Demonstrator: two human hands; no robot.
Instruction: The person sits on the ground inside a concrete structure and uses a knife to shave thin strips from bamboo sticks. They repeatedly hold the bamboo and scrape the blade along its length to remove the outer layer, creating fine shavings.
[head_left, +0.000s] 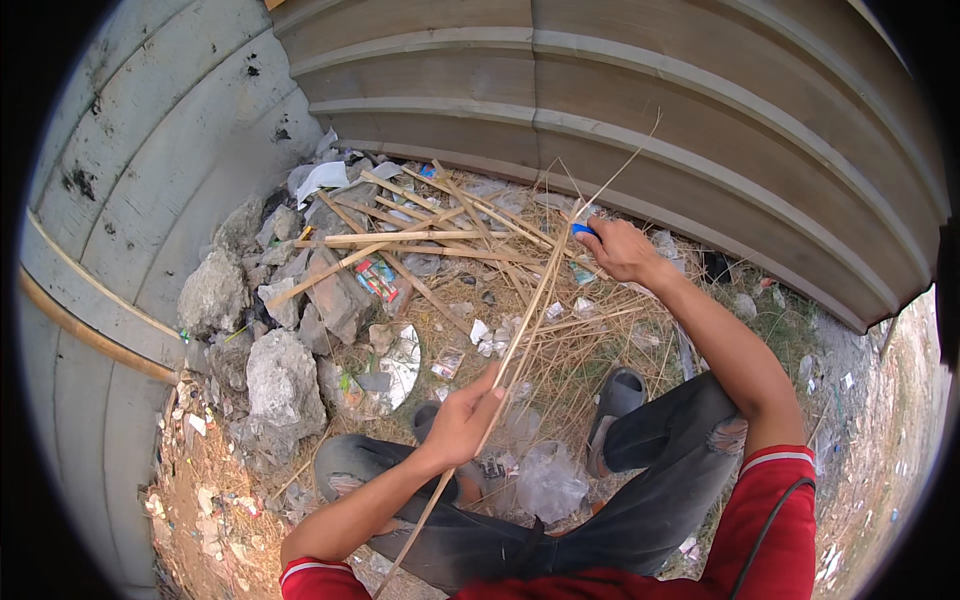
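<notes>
My left hand [465, 418] is closed around a long, thin bamboo strip [520, 345]. The strip slants from my lap up and away to the right, and its far end splits into thin slivers. Farther along it, my right hand [622, 250] is closed on a small blue object [584, 230] pressed against the strip. Most of that object is hidden by the fingers, so its kind cannot be made out. Beyond my hands lies a loose heap of split bamboo pieces [400, 237]. Thin shavings [585, 345] are scattered below my right hand.
Grey rocks [285, 380] and rubble pile up at the left against a pale panel wall [170, 130]. A brown corrugated metal wall [640, 100] closes off the far side. Between my sandalled feet lies a clear plastic bag [552, 480]. Litter and dry grass cover the ground.
</notes>
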